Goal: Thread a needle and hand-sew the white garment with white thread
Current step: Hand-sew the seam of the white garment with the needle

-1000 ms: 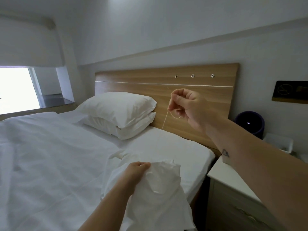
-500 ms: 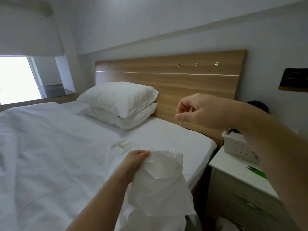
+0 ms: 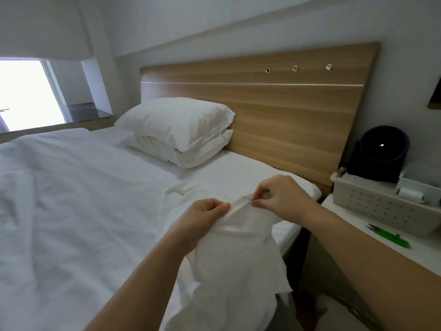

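Sewing step, judging by the pose: the needle is in hand, so threading looks done and a stitch is abt to start. The left hand [image 3: 205, 211] pinches a raised fold of the white garment [image 3: 238, 254] betw thumb and fingers, holding the edge taut. The right hand [image 3: 279, 194] pinches the needle [image 3: 246, 198] by its rear end. The tip points left toward the fold, just beside the left fingertips and right at the cloth (whether it has pierced the cloth, can't tell). The white thread is too fine to make out vs the white fabric.

The next move prob calls for a short, steady push of the tip through the held fold, clear of the left thumb, then a pull-through w/ the right hand.

The garment is thin, soft and creased. It hangs limp from the left hand over the near edge of the bed [image 3: 71, 199], bunched lower down. It looks floppy, so it needs tension to take a stitch.
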Demonstrator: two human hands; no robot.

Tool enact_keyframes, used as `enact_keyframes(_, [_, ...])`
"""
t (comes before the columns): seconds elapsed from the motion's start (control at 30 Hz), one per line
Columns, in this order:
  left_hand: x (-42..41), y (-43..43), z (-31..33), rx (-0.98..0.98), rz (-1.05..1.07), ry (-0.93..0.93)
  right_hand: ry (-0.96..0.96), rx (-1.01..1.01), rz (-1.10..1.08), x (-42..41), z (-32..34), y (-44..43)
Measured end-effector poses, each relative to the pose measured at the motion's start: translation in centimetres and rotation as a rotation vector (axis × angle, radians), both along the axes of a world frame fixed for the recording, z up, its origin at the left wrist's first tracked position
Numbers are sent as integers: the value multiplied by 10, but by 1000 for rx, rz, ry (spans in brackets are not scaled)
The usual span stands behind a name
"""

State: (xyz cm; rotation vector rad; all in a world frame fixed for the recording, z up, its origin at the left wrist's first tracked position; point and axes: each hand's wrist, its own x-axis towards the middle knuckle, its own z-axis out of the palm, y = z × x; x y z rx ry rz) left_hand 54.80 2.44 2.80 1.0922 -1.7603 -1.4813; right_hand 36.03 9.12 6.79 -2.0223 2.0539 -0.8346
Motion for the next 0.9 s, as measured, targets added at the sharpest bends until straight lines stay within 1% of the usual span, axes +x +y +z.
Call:
enact_keyframes(0.07, [1,1,-2,-3,1,3,-22,14,25,-3,-1,-1])
enact_keyframes(0.17, [0,3,-3,28,17,52,-59,107,42,-9,-3,-3])
enact_keyframes(0.23, [-1,5,-1,63,22,92,-145,143,29,-13,1,-2])
enact_keyframes(0.27, [-1,6,0,77,21,106,-193,102,8,-14,5,0])
enact_keyframes(0.37, [0,8,3,106,16,148,-326,-193,-85,-5,21,10])
enact_keyframes(0.4, [0,10,4,112,16,157,-360,-234,-78,1,26,14])
enact_keyframes(0.43, [0,11,4,114,15,162,-372,-208,-45,8,30,19])
enact_keyframes(0.53, [0,13,5,101,4,153,-285,48,78,27,26,27])
enact_keyframes(0.57, [1,13,5,95,-1,149,-264,98,92,31,20,27])
enact_keyframes(0.73, [3,15,5,82,9,142,-248,107,12,35,0,27])
enact_keyframes(0.9, [3,16,7,61,18,138,-266,117,5,35,-2,26])
